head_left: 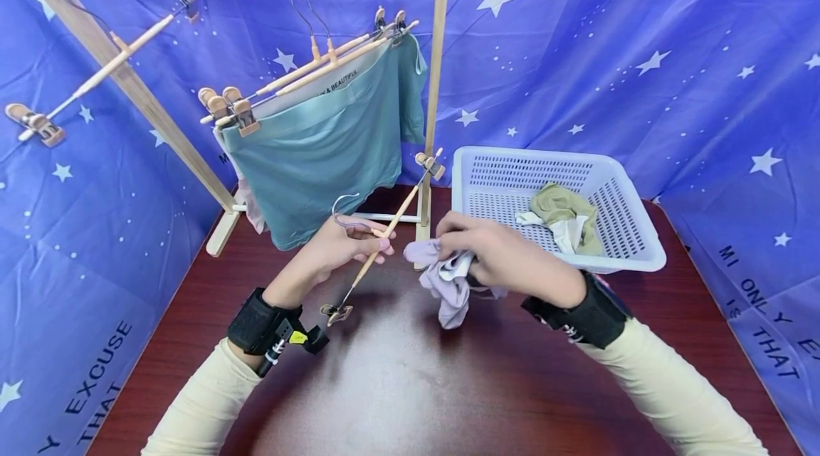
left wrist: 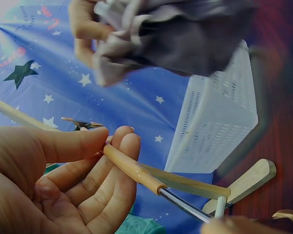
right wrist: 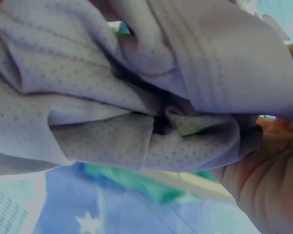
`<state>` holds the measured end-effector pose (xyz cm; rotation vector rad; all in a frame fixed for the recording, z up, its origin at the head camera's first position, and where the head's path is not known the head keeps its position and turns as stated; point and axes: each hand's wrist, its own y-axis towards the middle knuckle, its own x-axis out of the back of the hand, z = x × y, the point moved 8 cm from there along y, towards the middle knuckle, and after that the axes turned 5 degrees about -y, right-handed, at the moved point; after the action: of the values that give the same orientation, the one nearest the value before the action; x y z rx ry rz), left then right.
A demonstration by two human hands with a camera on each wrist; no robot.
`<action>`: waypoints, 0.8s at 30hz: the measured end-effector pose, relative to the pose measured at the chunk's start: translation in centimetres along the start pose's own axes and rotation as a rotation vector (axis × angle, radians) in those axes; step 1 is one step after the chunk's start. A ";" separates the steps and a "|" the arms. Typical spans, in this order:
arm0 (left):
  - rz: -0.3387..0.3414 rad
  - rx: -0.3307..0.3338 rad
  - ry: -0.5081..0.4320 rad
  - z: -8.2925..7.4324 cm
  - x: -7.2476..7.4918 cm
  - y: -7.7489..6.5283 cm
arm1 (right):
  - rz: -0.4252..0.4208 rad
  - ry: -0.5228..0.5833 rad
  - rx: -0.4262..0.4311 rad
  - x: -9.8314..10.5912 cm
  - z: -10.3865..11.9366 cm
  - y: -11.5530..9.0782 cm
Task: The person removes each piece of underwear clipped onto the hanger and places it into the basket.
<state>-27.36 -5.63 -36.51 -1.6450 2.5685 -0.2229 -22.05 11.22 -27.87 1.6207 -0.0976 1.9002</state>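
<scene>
My left hand [head_left: 339, 250] pinches the middle of a wooden clip hanger [head_left: 403, 207] between thumb and fingers, below the metal hook. The hanger slants over the table, a clip at each end. In the left wrist view its wooden bar [left wrist: 136, 173] lies across the fingertips. To the right, my right hand [head_left: 500, 250] grips a crumpled lilac garment [head_left: 448, 292], which hangs above the table in front of the basket. Up close in the right wrist view, the garment [right wrist: 93, 97] shows small dots, folds and stitched seams. Hanger and garment are apart.
Behind my left hand stands a wooden rack [head_left: 442, 72] with a white top rail. Teal underpants [head_left: 320, 150] hang there in front of another garment; a bare clip hanger [head_left: 102, 75] hangs at left. A white basket [head_left: 647, 228] holds an olive-and-white garment [head_left: 564, 214].
</scene>
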 end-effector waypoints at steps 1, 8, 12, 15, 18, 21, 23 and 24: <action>0.002 0.001 -0.003 0.0 0.0 0.0 | -0.014 0.001 0.001 0.8 -0.2 0.0; 0.009 -0.003 -0.027 0.1 0.0 0.1 | -0.178 -0.053 0.011 6.8 -1.6 -0.4; 0.003 -0.003 -0.026 0.0 0.1 0.0 | -0.272 -0.084 -0.034 10.5 -2.1 -0.9; 0.000 0.001 -0.023 0.1 0.2 0.0 | -0.336 -0.126 -0.094 12.9 -2.7 -1.3; 0.002 0.000 -0.025 0.1 0.3 0.1 | -0.392 -0.164 -0.171 14.6 -4.0 -1.6; 0.002 -0.001 -0.030 0.1 0.3 0.2 | -0.432 -0.171 -0.234 15.6 -5.6 -1.8; 0.000 -0.002 -0.029 0.2 0.4 0.2 | -0.440 -0.173 -0.274 15.8 -6.8 -1.8; -0.001 -0.002 -0.030 0.2 0.4 0.2 | -0.443 -0.172 -0.293 15.8 -7.5 -1.7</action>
<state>-27.72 -5.93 -36.75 -1.6370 2.5475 -0.1950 -28.33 22.37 -15.84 1.4583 -0.0765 1.3431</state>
